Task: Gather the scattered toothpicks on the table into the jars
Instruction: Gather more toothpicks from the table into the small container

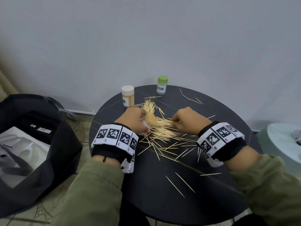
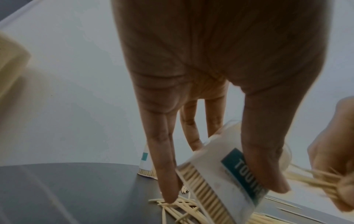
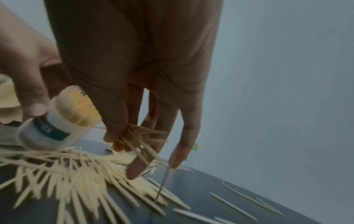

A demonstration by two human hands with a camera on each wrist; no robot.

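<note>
On the round dark bench (image 1: 211,201), the left hand (image 1: 133,119) grips an open jar (image 1: 149,123), tilted with its mouth toward the right and already well packed; the right hand (image 1: 189,119) pinches a small bundle of toothpicks (image 3: 138,141) just beside that mouth; the main heap of loose toothpicks (image 1: 164,136) lies directly beneath both hands, with strays spread toward the near and far edges.

Procedure, as judged: align the pinched bundle parallel to the jar axis before insertion; keep the jar tilted so sticks already inside do not slide out; feed small bundles, since little room appears to remain.

Two capped jars stand at the far edge: a white-lidded jar (image 1: 127,96), full, and a green-lidded jar (image 1: 162,84); only the head view shows both together with the whole spread.

The right wrist view shows the packed stick ends in the jar mouth and one stick hanging loose from the fingers; the left wrist view shows the thumb pressed across the jar's label (image 2: 243,171).
</note>
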